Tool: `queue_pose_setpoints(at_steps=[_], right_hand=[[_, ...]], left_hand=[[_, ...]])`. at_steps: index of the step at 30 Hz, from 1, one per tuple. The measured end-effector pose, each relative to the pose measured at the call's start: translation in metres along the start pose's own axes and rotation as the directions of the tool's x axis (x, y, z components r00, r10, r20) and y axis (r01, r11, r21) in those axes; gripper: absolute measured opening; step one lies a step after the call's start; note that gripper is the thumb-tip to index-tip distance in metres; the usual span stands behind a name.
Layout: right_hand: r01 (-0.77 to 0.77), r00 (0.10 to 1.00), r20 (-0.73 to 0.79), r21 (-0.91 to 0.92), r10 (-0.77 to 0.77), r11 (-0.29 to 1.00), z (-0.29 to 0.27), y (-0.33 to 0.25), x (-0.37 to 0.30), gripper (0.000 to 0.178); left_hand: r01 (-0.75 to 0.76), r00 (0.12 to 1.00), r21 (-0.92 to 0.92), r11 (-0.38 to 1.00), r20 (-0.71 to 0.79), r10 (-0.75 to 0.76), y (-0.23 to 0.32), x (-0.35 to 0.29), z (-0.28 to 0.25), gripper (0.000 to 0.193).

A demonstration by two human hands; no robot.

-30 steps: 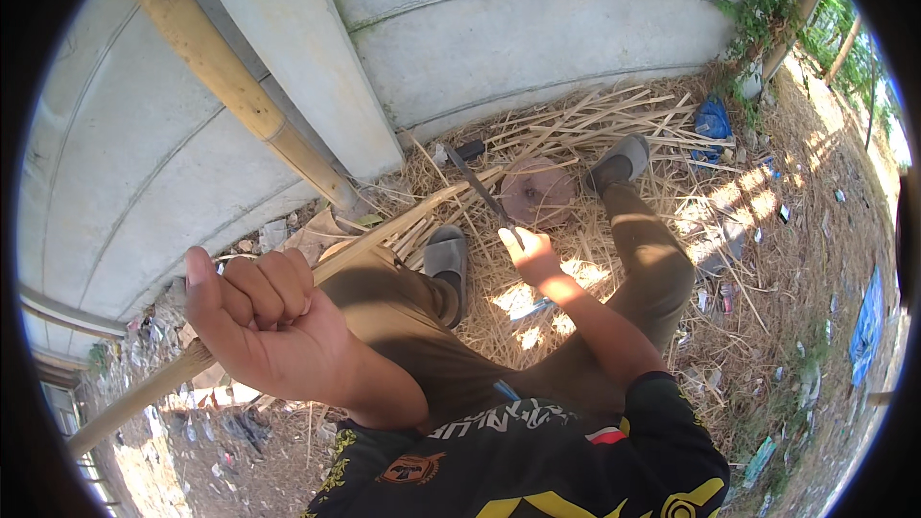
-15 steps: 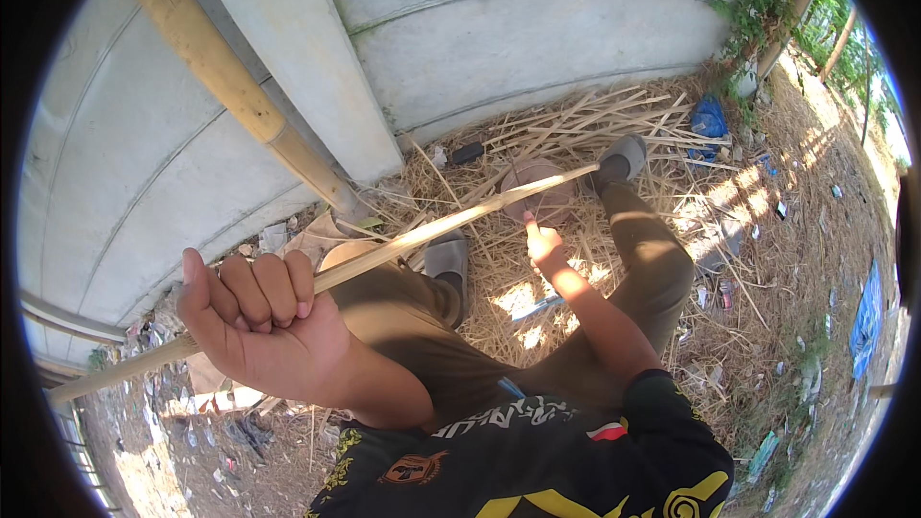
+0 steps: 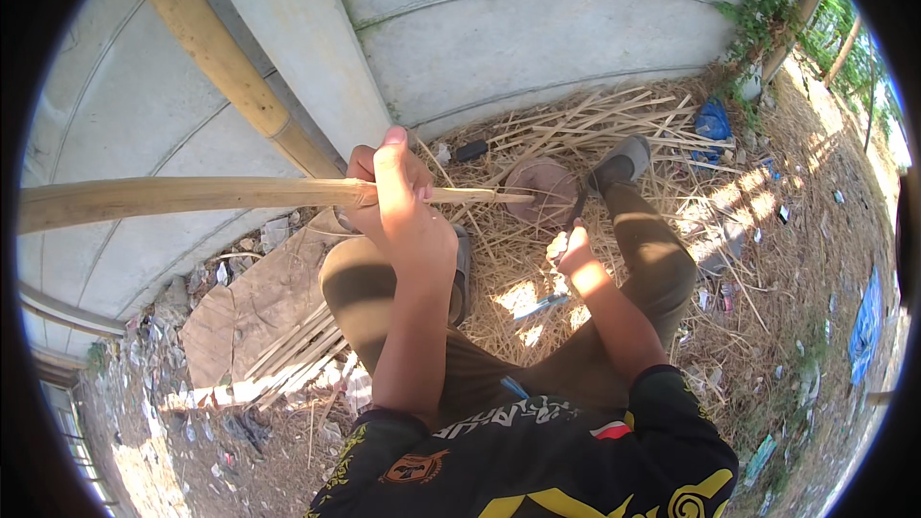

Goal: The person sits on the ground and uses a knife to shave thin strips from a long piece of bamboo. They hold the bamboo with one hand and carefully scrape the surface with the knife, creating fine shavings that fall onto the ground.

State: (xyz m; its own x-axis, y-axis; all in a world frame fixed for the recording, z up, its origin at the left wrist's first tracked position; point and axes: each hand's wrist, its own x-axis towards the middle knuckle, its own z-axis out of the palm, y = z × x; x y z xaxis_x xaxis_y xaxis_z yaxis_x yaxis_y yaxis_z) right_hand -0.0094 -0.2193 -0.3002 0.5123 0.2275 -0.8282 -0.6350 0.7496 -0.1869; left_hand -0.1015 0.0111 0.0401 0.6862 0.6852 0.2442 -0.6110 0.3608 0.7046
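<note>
My left hand (image 3: 398,197) is wrapped around a long bamboo strip (image 3: 192,195), thumb up. The strip lies nearly level across the view, its thick end running off at the left rim. Its thin end rests on or just above a round reddish-brown block (image 3: 549,214) between my feet; I cannot tell whether they touch. My right hand (image 3: 573,247) is closed around the handle of a knife, whose dark narrow blade (image 3: 579,203) points away from me, apart from the strip's tip. The handle is mostly hidden by my fingers.
Many split bamboo strips (image 3: 595,125) lie beyond the block, and a bundle (image 3: 299,353) sits left of my knee by a brown sheet (image 3: 225,331). A bamboo pole (image 3: 216,48) leans against the concrete wall (image 3: 518,48). Shavings and litter cover the ground.
My left hand has moved right and away from me, swinging the strip from a slant to nearly level. The strip's tip has drawn back to the block. My right hand has shifted slightly right with the knife.
</note>
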Motion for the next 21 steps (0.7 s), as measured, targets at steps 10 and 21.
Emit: queue_pose_setpoints(at_steps=[10, 21], right_hand=[[0.187, 0.982, 0.039, -0.349, -0.185, 0.918, 0.024, 0.018, -0.018, 0.063], [0.289, 0.949, 0.277, -0.582, -0.149, 0.76, 0.048, 0.058, -0.078, 0.055]], left_hand=[[-0.015, 0.999, -0.033, 0.999, 0.039, 0.016, -0.034, -0.005, 0.004, 0.039], [-0.006, 0.919, 0.057, 0.998, 0.395, -0.017, -0.036, 0.009, -0.008, 0.048]])
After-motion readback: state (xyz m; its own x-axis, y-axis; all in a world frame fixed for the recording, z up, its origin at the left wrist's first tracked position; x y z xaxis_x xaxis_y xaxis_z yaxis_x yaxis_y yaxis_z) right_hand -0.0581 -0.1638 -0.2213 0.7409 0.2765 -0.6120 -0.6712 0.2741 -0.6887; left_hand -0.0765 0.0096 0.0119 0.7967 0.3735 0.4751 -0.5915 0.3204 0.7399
